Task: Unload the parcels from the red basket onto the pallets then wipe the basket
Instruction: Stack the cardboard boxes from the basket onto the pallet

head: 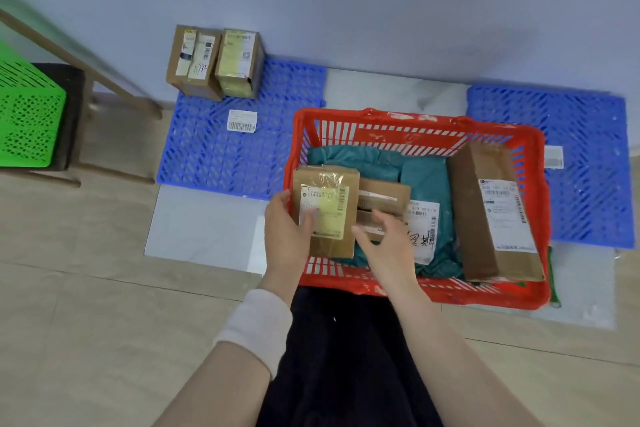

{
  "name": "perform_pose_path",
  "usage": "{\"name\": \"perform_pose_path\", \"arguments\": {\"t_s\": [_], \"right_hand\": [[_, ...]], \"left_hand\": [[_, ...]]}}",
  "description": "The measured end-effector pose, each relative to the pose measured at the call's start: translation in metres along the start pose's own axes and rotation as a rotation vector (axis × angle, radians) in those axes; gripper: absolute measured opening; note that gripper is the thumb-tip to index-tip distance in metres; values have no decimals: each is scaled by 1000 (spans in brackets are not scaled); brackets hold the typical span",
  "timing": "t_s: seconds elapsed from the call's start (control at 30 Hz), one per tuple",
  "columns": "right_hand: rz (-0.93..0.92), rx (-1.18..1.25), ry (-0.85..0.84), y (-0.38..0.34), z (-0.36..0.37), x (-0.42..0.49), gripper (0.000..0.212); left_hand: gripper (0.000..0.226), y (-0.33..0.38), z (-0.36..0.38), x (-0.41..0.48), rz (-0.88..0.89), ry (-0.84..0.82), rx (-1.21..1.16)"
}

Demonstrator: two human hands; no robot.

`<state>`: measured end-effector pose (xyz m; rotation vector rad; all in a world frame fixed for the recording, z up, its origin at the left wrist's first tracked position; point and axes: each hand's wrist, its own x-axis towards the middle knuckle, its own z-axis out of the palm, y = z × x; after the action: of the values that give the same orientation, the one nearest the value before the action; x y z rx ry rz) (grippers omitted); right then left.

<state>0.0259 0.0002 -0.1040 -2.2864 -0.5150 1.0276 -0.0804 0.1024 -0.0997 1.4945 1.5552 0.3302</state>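
Observation:
The red basket (pixel 420 291) stands on the floor in front of me. My left hand (pixel 289 229) grips a small cardboard box (pixel 329 184) with a yellow-tinted label at the basket's left side. My right hand (pixel 388 246) hovers open just right of that box, above a smaller brown box (pixel 384 194). Teal plastic mailers (pixel 426 180) lie in the basket, and a long cardboard box (pixel 495 211) leans along its right side. Two cardboard boxes (pixel 214 62) stand at the far corner of the left blue pallet (pixel 214 156). Another blue pallet (pixel 588 156) lies to the right.
A loose barcode label (pixel 242 121) lies on the left pallet, and another label (pixel 553 157) on the right one. A green perforated crate (pixel 27 114) sits at the far left beside a wooden frame (pixel 114 87). A pale wall runs behind the pallets.

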Motion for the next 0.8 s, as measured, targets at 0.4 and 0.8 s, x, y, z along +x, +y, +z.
{"name": "perform_pose_path", "arguments": {"t_s": [0.4, 0.8], "right_hand": [[33, 161, -35, -7, 13, 1, 44], [-172, 413, 171, -122, 6, 7, 42]], "left_hand": [[50, -9, 5, -4, -24, -43, -21], [48, 52, -71, 36, 133, -160, -426]]}}
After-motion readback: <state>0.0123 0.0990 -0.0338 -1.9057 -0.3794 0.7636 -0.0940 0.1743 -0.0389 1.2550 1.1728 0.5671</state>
